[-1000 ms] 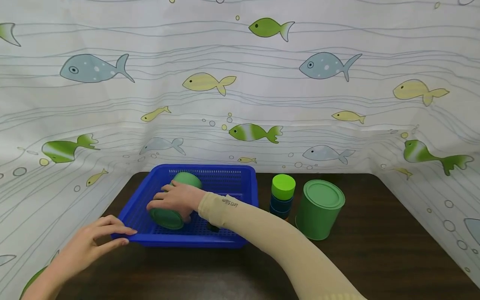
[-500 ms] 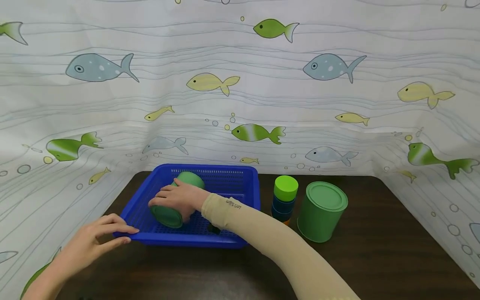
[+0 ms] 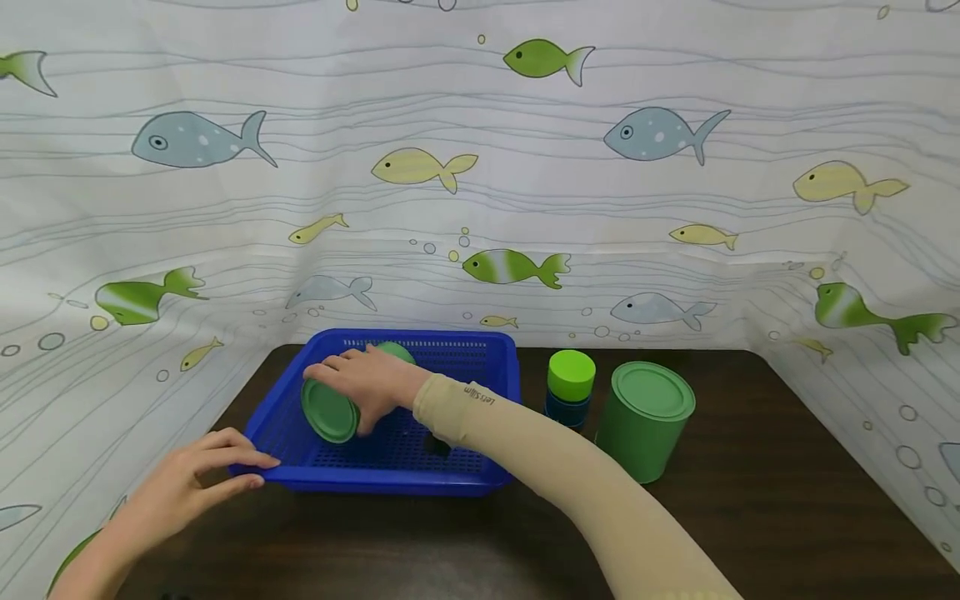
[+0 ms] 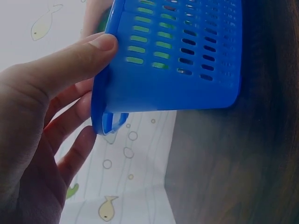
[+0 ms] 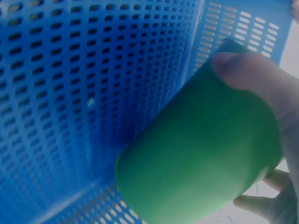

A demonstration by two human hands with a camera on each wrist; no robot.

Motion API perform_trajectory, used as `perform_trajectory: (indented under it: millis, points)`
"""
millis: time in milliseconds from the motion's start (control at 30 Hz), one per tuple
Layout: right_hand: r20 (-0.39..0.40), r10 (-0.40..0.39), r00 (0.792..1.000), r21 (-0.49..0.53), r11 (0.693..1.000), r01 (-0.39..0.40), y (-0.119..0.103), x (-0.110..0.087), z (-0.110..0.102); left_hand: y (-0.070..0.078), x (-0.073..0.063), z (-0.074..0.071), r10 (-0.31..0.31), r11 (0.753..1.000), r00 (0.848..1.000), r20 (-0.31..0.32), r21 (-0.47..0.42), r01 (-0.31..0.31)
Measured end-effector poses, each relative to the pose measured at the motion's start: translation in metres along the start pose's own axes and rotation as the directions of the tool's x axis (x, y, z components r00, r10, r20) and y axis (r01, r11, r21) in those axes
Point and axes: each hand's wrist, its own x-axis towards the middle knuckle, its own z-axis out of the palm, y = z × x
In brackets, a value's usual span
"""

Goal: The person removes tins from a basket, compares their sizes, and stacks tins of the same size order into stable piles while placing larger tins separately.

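In the head view, a blue perforated plastic basket (image 3: 397,481) stands on the dark table. My right hand (image 3: 371,379) grips a green can (image 3: 328,411) lying tilted on its side in the basket, its lidded end toward the near left. The right wrist view shows the thumb across the can's side (image 5: 205,144) and fingertips at its far side, with the can's other end close to the basket's wall. My left hand (image 3: 202,471) pinches the basket's near left corner. In the left wrist view the thumb (image 4: 105,43) presses the outer wall below the rim, with the fingers on the other side.
Right of the basket stands a short column with a lime-green top (image 3: 572,375) over dark blue sections. Beside it is a second green can (image 3: 651,417), upright with its lid on. A fish-printed white sheet (image 3: 480,192) encloses the table's back and sides.
My right hand has shifted slightly right and raised the can's near end, turning its lid more to the front. My left hand stays on the basket corner.
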Motion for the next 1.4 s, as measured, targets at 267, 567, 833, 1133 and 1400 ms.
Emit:
perform_trajectory:
  millis: [267, 567, 833, 1133, 1400]
  points:
    - [-0.107, 0.053, 0.993, 0.196, 0.980, -0.031, 0.006, -0.006, -0.023, -0.002, -0.001, 0.001, 0.024, 1.000, 1.000, -0.010, -0.008, -0.024]
    - [-0.060, 0.051, 0.997, 0.291, 0.956, -0.031, 0.012, -0.009, -0.044, -0.002, -0.002, 0.002, 0.038, 0.999, 0.999, -0.010, -0.035, -0.039]
    - [-0.074, -0.004, 0.997, 0.412, 0.910, 0.034, 0.022, -0.020, -0.077, -0.002, -0.002, 0.002, 0.044, 0.999, 0.999, -0.006, -0.027, -0.044]
    - [-0.071, 0.069, 0.995, 0.444, 0.896, -0.031, 0.046, -0.037, -0.118, -0.003, -0.002, 0.001, 0.056, 0.998, 0.998, -0.008, -0.023, -0.057]
    - [-0.118, 0.129, 0.985, 0.479, 0.876, -0.057, 0.065, -0.055, -0.143, -0.004, 0.001, 0.001, 0.068, 0.997, 0.998, 0.002, -0.021, -0.068]
